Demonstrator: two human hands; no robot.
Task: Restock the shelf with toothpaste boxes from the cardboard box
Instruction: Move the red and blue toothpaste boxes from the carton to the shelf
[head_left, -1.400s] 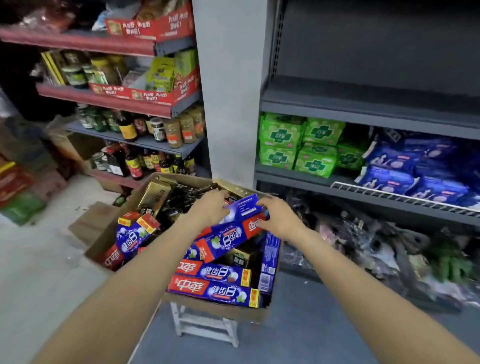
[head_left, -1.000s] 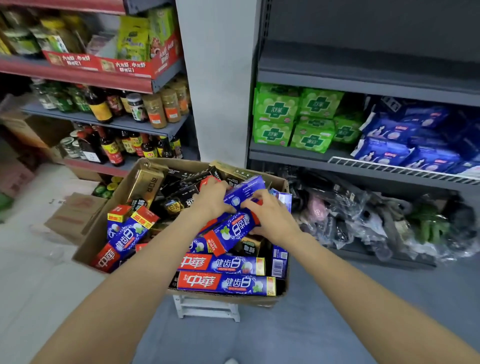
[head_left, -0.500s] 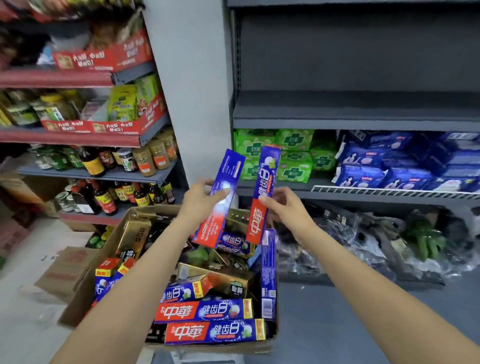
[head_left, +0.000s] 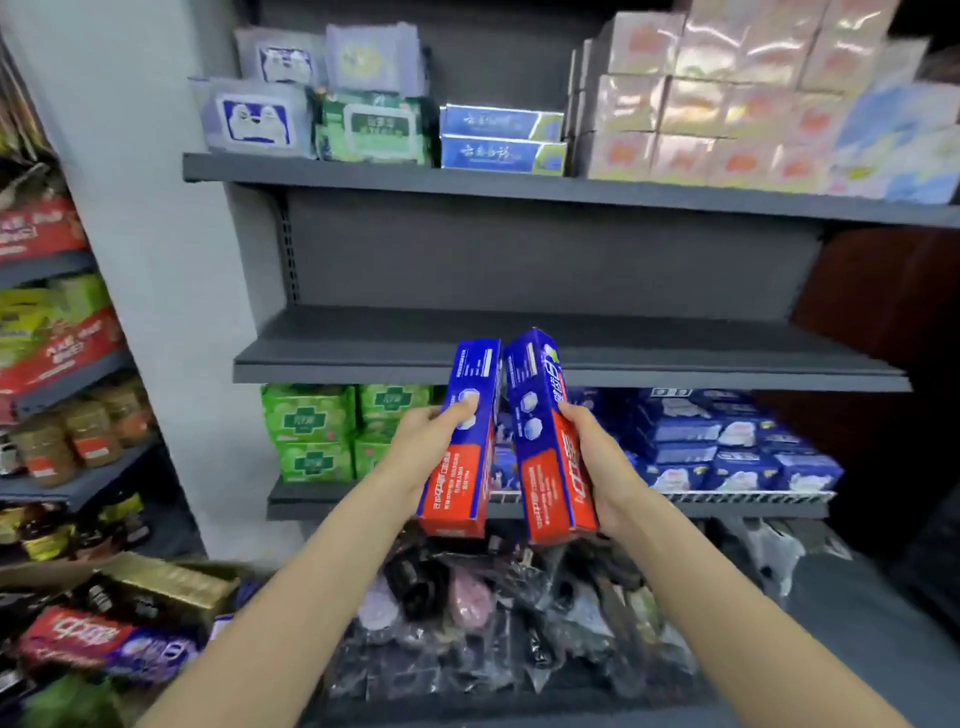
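Note:
My left hand (head_left: 423, 449) grips a blue and red toothpaste box (head_left: 462, 441) held upright. My right hand (head_left: 597, 457) grips a second blue and red toothpaste box (head_left: 545, 441), tilted slightly right, next to the first. Both boxes stand just in front of the bare grey middle shelf (head_left: 519, 371), their tops level with its front edge. The cardboard box (head_left: 171, 582) sits at the lower left, with more toothpaste boxes (head_left: 98, 636) and gold and black cartons inside.
The top shelf (head_left: 519, 187) carries wipes packs, two stacked blue boxes (head_left: 501, 137) and pink cartons. Below the middle shelf lie green packs (head_left: 311, 431) and blue packs (head_left: 727, 447). Bagged goods (head_left: 493, 613) fill the bottom. Jars and snacks line the left shelving.
Both hands have lifted the two toothpaste boxes out of the cardboard box and raised them to the middle shelf. My view has tilted up, showing the top shelf.

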